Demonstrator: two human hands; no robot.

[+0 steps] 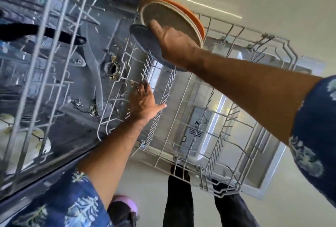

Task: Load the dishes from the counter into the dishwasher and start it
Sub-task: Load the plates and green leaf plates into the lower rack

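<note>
The right hand (174, 44) grips the plates (171, 19) on edge above the rack (209, 110), nearer its tines than the left hand (143, 101), whose fingers rest spread, holding nothing.

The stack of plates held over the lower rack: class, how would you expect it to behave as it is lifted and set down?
The stack of plates looks rigid, probably ceramic, so likely breakable and fairly heavy. The right hand holds several plates at once, so they might slide against each other. Set on edge, round plates could roll unless the lower rack holds them.
</note>
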